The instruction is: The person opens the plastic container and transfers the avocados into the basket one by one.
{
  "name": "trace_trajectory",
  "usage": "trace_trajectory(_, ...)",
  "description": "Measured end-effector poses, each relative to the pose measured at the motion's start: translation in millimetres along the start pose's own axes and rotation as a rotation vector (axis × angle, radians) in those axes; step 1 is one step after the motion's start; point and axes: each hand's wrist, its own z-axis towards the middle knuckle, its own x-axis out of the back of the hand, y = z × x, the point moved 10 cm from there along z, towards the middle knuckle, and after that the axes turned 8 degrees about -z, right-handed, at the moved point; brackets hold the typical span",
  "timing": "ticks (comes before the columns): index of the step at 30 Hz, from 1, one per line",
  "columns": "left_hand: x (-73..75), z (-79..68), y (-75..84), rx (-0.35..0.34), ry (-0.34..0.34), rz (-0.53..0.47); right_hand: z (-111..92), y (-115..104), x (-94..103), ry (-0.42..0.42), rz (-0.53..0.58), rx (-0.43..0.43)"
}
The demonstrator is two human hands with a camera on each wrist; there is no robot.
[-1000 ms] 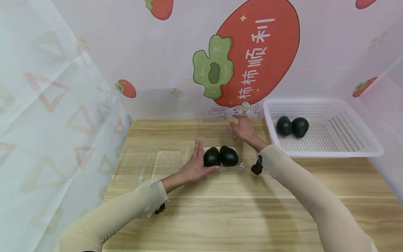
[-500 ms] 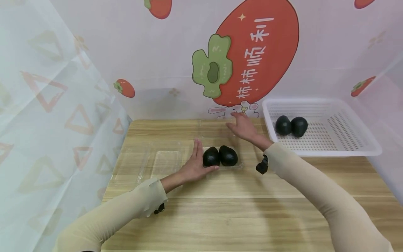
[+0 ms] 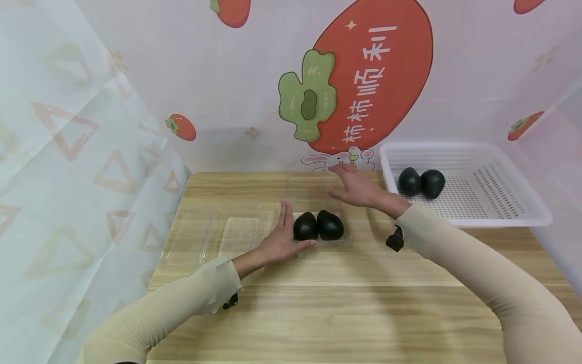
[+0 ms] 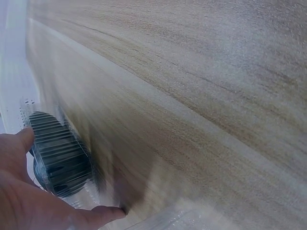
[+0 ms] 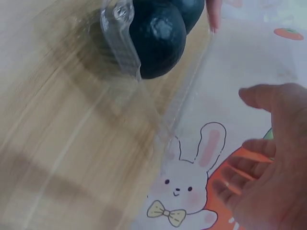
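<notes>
Two dark avocados, a left one (image 3: 305,227) and a right one (image 3: 331,226), sit side by side in a clear plastic clamshell box (image 3: 347,236). Behind them the box's transparent lid (image 3: 306,188) stands raised. My left hand (image 3: 283,241) rests at the box's left side, fingers straight, with the thumb along the front edge. In the left wrist view, an avocado (image 4: 60,155) shows through the ribbed plastic. My right hand (image 3: 356,188) hovers by the lid's right end, fingers loosely spread and holding nothing. The right wrist view shows this hand (image 5: 276,153) apart from the lid.
A white perforated basket (image 3: 482,221) at the back right holds two more avocados (image 3: 421,182). Another clear clamshell box (image 3: 209,237) lies opened on the left of the wooden table (image 3: 327,308). A printed cloth backdrop (image 3: 236,86) rises behind the table.
My right hand has drawn slightly right, its forearm swinging outward. The left hand, box and avocados have stayed in place.
</notes>
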Motion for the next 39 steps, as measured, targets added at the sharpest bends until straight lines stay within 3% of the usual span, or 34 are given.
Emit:
trace_trajectory(10, -0.2, 0.6, -0.8, 0.001, 0.008, 0.012, -13, -9, 2.8, -0.080, 0.022, 0.161)
trace_trajectory(19, -0.9, 1.0, -1.1, -0.003, 0.002, 0.020, -28, -24, 6.1, -0.124, -0.047, 0.290)
trace_trajectory(39, 0.8, -0.1, -0.3, 0.000, -0.010, 0.009, -37, -45, -13.8, -0.307, -0.066, 0.312)
